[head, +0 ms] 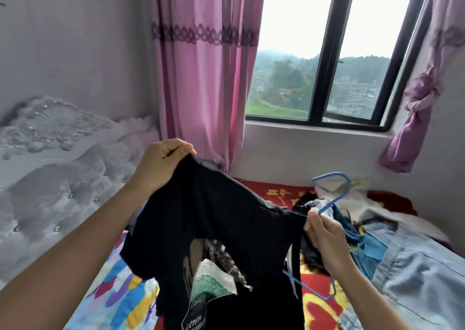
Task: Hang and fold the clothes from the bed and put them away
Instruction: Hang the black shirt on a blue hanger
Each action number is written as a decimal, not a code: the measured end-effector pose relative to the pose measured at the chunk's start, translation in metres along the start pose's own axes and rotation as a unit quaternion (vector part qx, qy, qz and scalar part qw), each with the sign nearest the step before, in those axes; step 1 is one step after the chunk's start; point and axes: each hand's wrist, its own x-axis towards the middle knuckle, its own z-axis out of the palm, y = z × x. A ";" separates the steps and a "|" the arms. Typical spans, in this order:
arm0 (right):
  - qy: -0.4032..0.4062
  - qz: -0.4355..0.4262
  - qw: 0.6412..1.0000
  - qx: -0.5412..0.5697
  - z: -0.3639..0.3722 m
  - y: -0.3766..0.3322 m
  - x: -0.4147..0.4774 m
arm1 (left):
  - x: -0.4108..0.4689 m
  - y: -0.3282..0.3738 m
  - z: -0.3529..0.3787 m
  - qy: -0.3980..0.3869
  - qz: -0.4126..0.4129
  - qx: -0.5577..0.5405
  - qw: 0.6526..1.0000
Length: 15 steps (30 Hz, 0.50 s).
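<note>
The job looks barely begun: left hand (163,163) grips one shoulder of the black T-shirt (214,216) above the bed (276,191), right hand (324,239) pinches the other with the blue hanger (336,196), and heaped clothes (402,266) wait.

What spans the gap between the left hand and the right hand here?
In the head view, the black T-shirt stretches from the left hand to the right hand, which also holds a blue hanger.

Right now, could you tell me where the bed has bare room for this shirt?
Bare sheet shows between headboard and black shirt, and below the window. The right side is crowded: denim jacket, piled clothes.
</note>
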 end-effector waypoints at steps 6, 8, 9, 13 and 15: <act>0.001 -0.055 0.997 -0.050 0.020 -0.023 0.012 | -0.013 -0.006 0.010 -0.020 0.124 0.225 0.966; -0.023 -0.073 0.995 -0.059 0.037 -0.028 0.009 | -0.018 0.006 0.020 -0.114 0.209 0.297 0.925; -0.034 -0.081 0.994 -0.066 0.045 -0.030 0.007 | -0.019 0.011 0.027 -0.181 0.221 0.324 0.902; -0.060 -0.086 0.990 -0.095 0.068 -0.039 -0.005 | -0.040 0.003 0.053 -0.228 0.270 0.345 0.870; -0.060 -0.062 0.994 -0.068 0.077 -0.041 -0.011 | -0.047 -0.011 0.057 -0.173 0.269 0.337 0.885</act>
